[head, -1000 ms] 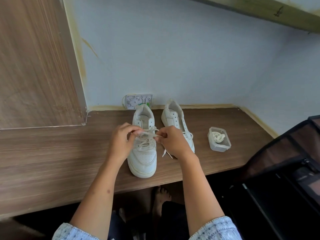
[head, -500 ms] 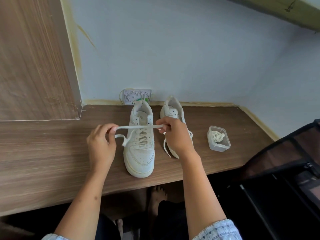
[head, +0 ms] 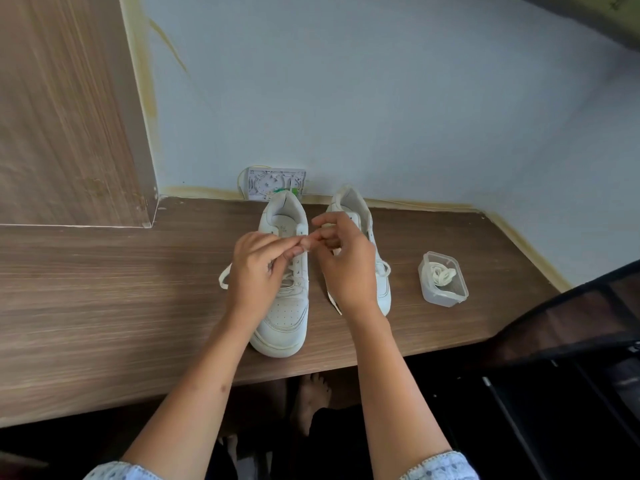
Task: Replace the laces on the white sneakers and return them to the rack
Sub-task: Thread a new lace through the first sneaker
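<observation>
Two white sneakers stand side by side on the wooden desk (head: 104, 289), toes toward me. Over the tongue of the left sneaker (head: 284, 317) my two hands meet. My left hand (head: 256, 271) pinches the cream lace, whose free end (head: 224, 277) trails out to the left on the desk. My right hand (head: 349, 265) has its fingers curled at the same spot and holds the other lace end, which hangs below it (head: 333, 301). The right sneaker (head: 382, 282) is mostly hidden behind my right hand.
A small clear plastic box (head: 443, 292) with coiled cream laces in it sits to the right of the sneakers. A white wall fitting (head: 275, 183) stands behind them. A wooden cabinet side (head: 69, 116) rises at left. A dark rack (head: 571, 341) fills the lower right.
My hands, which had pulled the lace taut and apart half a second ago, have come back together over the left sneaker's tongue.
</observation>
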